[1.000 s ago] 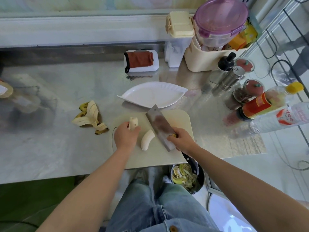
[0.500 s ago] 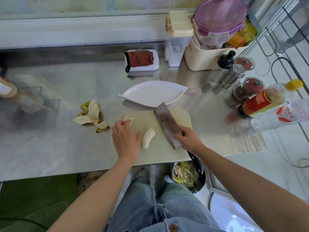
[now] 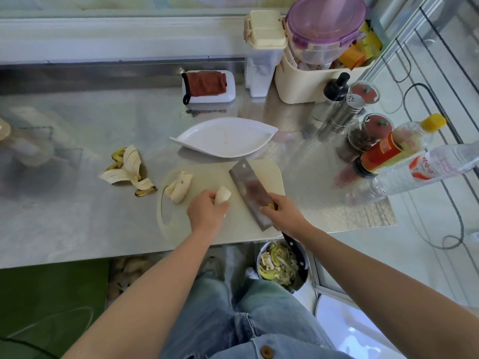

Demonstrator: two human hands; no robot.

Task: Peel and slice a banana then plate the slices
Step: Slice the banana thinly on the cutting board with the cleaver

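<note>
A pale cutting board (image 3: 197, 229) lies at the counter's front edge. My left hand (image 3: 206, 213) grips a peeled banana piece (image 3: 223, 195) on it. Two more banana pieces (image 3: 180, 187) lie at the board's left end. My right hand (image 3: 281, 212) holds the handle of a cleaver (image 3: 250, 193), whose blade lies across the board's right part, just right of the gripped piece. A white leaf-shaped plate (image 3: 223, 137) sits empty behind the board.
Banana peel (image 3: 128, 171) lies left of the board. Bottles (image 3: 399, 149), spice jars (image 3: 368, 136) and shakers (image 3: 342, 112) crowd the right side. A cream bin (image 3: 311, 81) and a soap dish with a red cloth (image 3: 207, 85) stand at the back. A scrap bucket (image 3: 281, 265) sits below the edge.
My left hand set one banana piece down at the board's left end, then moved right and took hold of the other piece. The cleaver stayed on the board's right part.
</note>
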